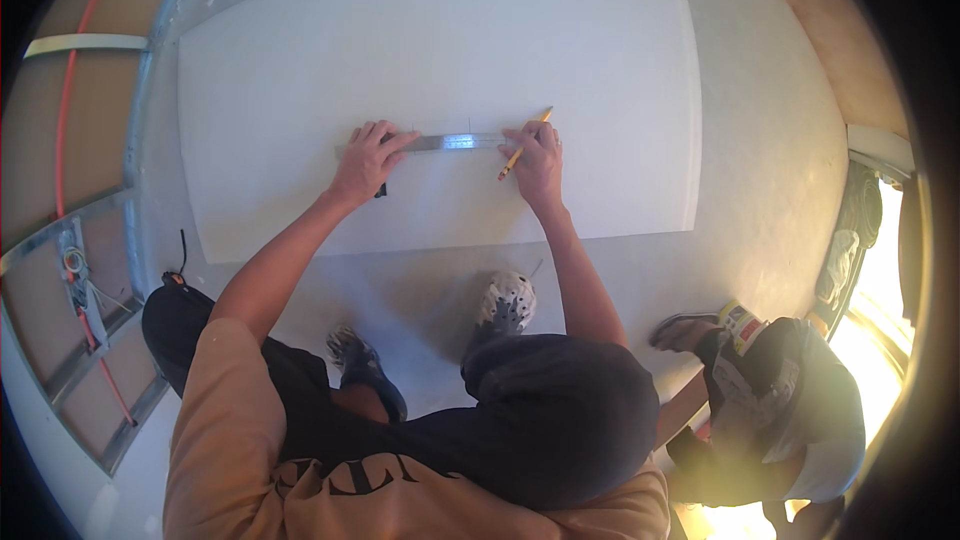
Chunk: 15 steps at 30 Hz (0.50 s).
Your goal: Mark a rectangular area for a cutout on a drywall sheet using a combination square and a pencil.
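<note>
The metal rule lies mid-width on the white board, closer to its near edge; it looks light, thin, stiff, probably slick, best held near its ends. The left hand's partly spread fingers touch one end; gripping or pressing, I cannot tell. The right hand's fingers, touching the other, hold a pencil.

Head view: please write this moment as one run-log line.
Left hand: on metal ruler; right hand: holding pencil; ruler: on white panel
</note>
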Each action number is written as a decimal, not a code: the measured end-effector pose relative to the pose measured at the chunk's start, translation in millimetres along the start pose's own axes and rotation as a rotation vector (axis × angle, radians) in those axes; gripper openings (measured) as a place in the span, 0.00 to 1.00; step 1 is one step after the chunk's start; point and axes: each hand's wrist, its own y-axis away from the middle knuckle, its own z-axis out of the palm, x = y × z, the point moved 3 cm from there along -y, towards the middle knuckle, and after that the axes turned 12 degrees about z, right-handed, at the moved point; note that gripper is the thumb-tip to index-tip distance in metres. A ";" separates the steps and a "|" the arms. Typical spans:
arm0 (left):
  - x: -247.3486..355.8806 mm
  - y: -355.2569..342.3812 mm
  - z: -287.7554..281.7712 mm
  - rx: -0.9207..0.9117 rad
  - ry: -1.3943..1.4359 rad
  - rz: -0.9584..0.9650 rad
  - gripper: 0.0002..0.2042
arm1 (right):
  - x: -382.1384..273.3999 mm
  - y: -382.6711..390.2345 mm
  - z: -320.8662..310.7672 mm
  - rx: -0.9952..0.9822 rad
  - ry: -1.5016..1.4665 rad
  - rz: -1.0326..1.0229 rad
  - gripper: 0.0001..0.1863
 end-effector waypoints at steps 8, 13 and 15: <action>11.2 9.0 15.0 0.122 -0.093 -0.051 0.23 | -2.1 0.4 0.6 0.036 0.021 0.006 0.14; 35.9 2.4 25.8 0.252 -0.179 -0.107 0.24 | 1.0 3.8 2.5 0.043 0.033 0.013 0.13; 43.6 -9.2 32.8 0.273 -0.185 -0.101 0.24 | -0.3 3.7 2.8 0.045 0.028 0.015 0.13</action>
